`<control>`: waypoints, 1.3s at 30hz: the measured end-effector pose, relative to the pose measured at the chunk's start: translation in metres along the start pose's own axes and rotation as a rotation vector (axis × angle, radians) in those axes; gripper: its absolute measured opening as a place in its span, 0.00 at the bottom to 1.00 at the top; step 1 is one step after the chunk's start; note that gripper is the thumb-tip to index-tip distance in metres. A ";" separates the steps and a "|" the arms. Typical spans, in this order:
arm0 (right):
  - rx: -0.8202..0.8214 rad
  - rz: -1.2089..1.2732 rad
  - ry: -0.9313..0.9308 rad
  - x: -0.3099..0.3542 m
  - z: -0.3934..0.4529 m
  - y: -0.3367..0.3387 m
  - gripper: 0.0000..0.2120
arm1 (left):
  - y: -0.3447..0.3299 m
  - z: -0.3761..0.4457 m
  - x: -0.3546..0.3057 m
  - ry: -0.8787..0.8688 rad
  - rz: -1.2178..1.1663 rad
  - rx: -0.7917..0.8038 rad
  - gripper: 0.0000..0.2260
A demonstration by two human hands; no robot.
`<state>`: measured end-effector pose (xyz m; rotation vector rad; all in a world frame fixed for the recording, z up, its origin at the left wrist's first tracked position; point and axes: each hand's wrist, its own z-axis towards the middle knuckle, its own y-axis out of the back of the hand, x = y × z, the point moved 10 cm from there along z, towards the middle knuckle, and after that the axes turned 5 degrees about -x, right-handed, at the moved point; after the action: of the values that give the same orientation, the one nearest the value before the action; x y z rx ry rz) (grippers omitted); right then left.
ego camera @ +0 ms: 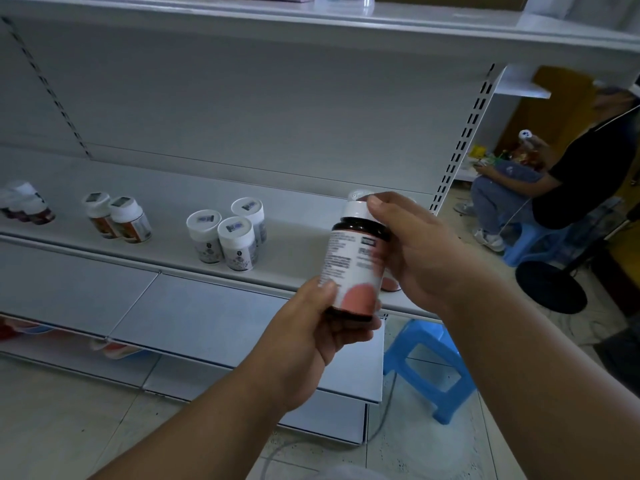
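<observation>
A dark bottle (353, 265) with a white cap and a white-and-pink label is held upright in front of the white shelf (298, 258). My left hand (311, 337) grips its base, thumb on the label. My right hand (415, 251) wraps round its upper part, thumb against the cap. Behind my right hand another white-capped bottle (360, 195) stands on the shelf, mostly hidden.
Three white-capped jars (228, 233) stand mid-shelf, two more (119, 218) farther left, and dark ones (26, 202) at the far left. A blue stool (429, 365) sits on the floor to the right. A person (568, 168) sits on another stool at the right.
</observation>
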<state>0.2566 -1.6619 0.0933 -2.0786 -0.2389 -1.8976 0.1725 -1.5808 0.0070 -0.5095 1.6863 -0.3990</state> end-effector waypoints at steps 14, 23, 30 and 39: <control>-0.067 -0.203 0.165 0.019 -0.012 0.004 0.33 | 0.007 -0.005 -0.023 -0.188 0.568 -0.070 0.21; -0.101 -0.762 1.025 0.063 -0.083 -0.015 0.26 | -0.033 0.036 -0.120 -0.811 1.243 -0.115 0.28; -0.002 -0.855 1.108 0.062 -0.096 -0.022 0.26 | -0.039 0.009 -0.116 -0.985 1.280 -0.079 0.29; 0.029 -0.304 -0.250 -0.009 -0.009 0.017 0.24 | -0.032 -0.009 -0.031 0.260 0.348 0.198 0.28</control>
<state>0.2530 -1.6805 0.0830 -2.3691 -0.6706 -1.7704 0.1714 -1.5913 0.0518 -0.0135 1.9180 -0.3822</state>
